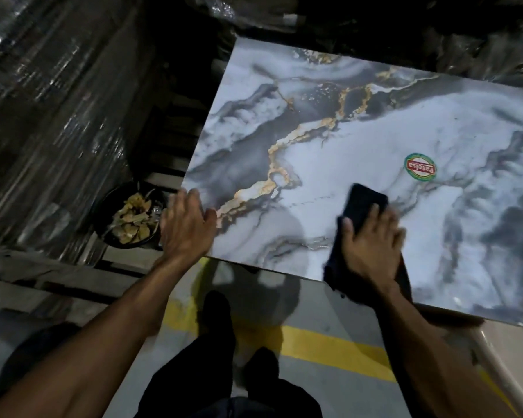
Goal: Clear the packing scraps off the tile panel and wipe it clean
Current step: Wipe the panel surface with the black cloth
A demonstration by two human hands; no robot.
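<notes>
On the marbled tile panel, near edge: wiping stage, no scraps visible on the surface.

The panel's long axis runs left to right before you. Your right hand presses the dark cloth flat, fingers spread; unwiped surface and the round sticker lie beyond them. Your left hand, fingers relaxed, rests at the left corner. Scraps fill the black bowl beside it.
</notes>
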